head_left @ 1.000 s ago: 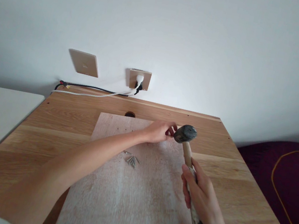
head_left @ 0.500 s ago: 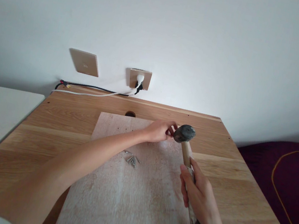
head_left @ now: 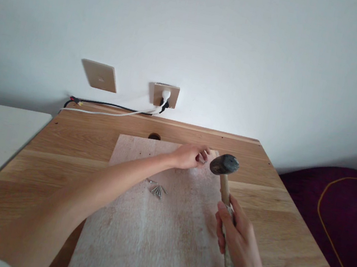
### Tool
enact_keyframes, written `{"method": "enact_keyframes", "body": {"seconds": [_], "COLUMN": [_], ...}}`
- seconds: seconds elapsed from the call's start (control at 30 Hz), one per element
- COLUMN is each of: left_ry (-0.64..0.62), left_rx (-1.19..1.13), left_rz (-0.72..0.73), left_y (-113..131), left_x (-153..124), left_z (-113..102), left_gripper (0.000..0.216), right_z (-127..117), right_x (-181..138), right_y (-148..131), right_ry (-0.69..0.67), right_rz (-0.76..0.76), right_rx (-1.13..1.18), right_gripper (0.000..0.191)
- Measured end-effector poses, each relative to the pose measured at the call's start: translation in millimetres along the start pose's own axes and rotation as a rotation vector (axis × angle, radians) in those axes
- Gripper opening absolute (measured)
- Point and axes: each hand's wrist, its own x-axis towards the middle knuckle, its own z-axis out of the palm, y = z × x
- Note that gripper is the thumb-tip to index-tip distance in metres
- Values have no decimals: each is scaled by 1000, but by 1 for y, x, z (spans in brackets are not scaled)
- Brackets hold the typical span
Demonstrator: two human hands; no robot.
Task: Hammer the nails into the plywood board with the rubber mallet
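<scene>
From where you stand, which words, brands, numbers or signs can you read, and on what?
No text can be read.
Left wall plate: a faint mark, too small to read.
Mallet: no lettering I can make out.
Wooden board: no lettering I can make out.

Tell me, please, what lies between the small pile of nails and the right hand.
In the head view, only the pale board's surface shows between the nails and the right hand, which grips the hammer.

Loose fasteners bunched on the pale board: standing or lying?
Lying: the metal fasteners fan out, shanks along the board.
</scene>
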Motion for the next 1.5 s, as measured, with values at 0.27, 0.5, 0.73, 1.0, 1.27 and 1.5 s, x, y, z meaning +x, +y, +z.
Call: {"method": "enact_keyframes", "body": {"seconds": [0.27, 0.5, 0.73, 1.0, 1.27, 1.5], "left_ry": [-296, -553, -734, -412, 8, 56], "left_rx": [208, 496, 615, 244, 36, 146], "left_rz": [298, 177, 42, 163, 61, 100], "left_y": [47, 81, 87, 45, 9, 0], "left_x": [-51, -92, -84, -53, -25, -33], "left_z": [-61, -71, -61, -62, -31, -23], "left_gripper": [19, 25, 19, 15, 12, 12], "right_z": [-4, -4, -3, -4, -2, -4], "right_x": [-12, -10, -8, -9, -8, -9], "right_y": [14, 15, 15, 15, 12, 13], "right_ry": [10, -25, 7, -15, -2, -9], "right_rz": [36, 47, 54, 46, 70, 75], "right_rx": [47, 66, 48, 68, 81, 62], "right_gripper": [41, 51, 56, 56, 58, 50]}}
